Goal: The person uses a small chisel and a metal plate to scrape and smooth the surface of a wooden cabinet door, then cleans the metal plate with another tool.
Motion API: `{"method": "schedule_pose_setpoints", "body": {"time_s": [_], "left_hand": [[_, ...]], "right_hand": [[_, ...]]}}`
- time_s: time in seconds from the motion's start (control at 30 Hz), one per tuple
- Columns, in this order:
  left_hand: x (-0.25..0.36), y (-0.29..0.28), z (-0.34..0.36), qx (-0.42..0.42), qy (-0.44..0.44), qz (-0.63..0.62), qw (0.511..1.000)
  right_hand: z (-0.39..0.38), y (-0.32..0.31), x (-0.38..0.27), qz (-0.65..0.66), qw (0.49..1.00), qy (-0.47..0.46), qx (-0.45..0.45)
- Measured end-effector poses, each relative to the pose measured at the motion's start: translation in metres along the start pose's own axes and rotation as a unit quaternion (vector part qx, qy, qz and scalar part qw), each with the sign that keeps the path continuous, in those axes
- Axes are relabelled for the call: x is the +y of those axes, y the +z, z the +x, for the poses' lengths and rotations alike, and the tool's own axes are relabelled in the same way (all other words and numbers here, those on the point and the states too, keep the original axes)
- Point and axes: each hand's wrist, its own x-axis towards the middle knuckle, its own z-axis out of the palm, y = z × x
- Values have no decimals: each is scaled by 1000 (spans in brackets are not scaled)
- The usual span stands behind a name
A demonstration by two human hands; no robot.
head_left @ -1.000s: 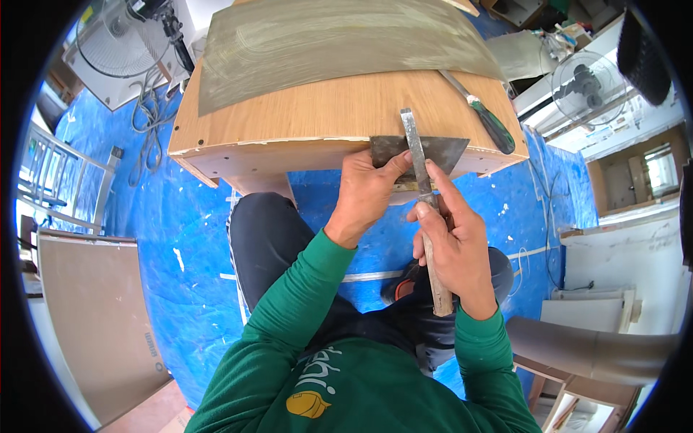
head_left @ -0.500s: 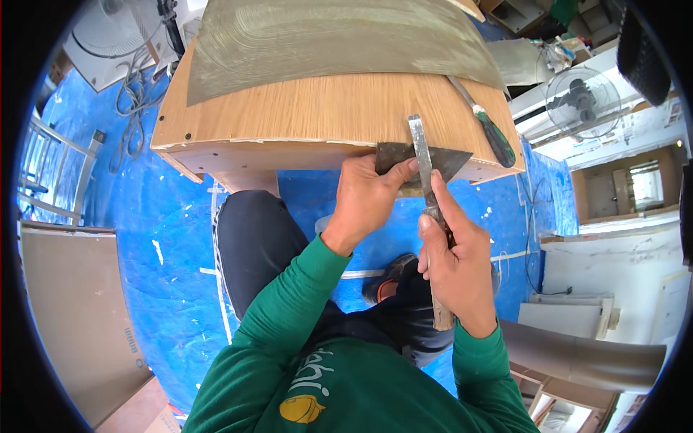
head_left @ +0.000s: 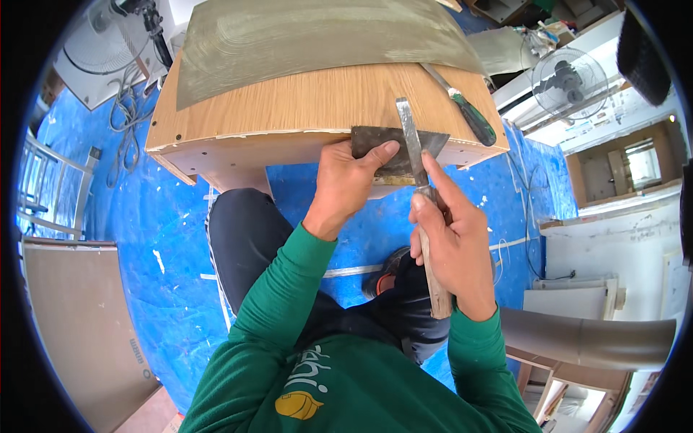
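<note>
Pinching 1 dark scraper (head_left: pixel 393 164) with fingers of left hand (head_left: pixel 341 182), 1 chisel (head_left: pixel 411 138) with right hand (head_left: pixel 460 249), near wooden box (head_left: pixel 274 108).

Is a wood-grain worktop (head_left: pixel 289 108) — bears a broad olive-grey sheet (head_left: pixel 325 36) across the far side and, near the right end, a green-and-black-handled tool (head_left: pixel 472 117) — laid with blade toward the sheet.

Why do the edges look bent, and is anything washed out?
Head view: fisheye distortion bows the front edge of the brown wooden cabinet; head view: the small white window-like patch at right looks washed out; head view: the narrow grey metal blade shines.
</note>
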Motion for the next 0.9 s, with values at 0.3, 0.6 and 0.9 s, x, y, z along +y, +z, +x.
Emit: {"method": "schedule_pose_setpoints", "body": {"time_s": [0.3,0.6,0.9], "left_hand": [[1,0,-3,1,-12,6,1000],[0,-1,-1,-2,-10,-7,1000],[3,-5,-1,-4,-16,29,999]], "right_hand": [[-4,0,6,14,1000,17,-17],[-3,4,11,9,999,19,-24],[-4,8,2,-7,999,31,-18]]}}
